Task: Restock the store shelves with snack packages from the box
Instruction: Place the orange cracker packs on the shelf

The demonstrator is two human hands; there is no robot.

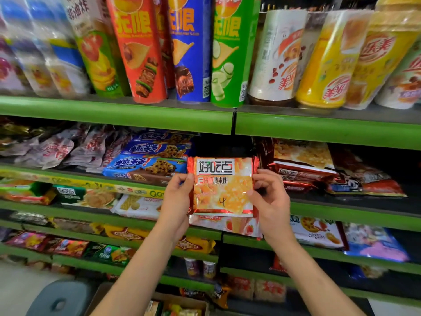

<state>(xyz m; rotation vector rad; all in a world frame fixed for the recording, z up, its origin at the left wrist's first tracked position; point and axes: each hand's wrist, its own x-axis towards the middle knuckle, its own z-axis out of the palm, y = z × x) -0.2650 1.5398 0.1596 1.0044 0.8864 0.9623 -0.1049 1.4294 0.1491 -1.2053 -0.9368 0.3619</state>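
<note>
Both bare forearms rise from the bottom edge toward the middle of the frame, converging slightly. The left hand (177,197), just left of centre, has its fingers curled with the thumb pinching in front. The right hand (270,197), just right of centre, mirrors it, thumb and curled fingers pinching.

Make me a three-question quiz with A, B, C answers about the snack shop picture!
1. Where is the red snack packet?
A. in front of the shelves, in both hands
B. on the floor
C. in the box

2. What colour are the shelf edges?
A. blue
B. green
C. white

3. How is the left hand?
A. hanging free
B. flat on a shelf
C. pinching the packet

Answers: 1 A, the left hand and right hand hold its sides. 2 B, every edge is green. 3 C, fingers pinch its left edge.
</note>
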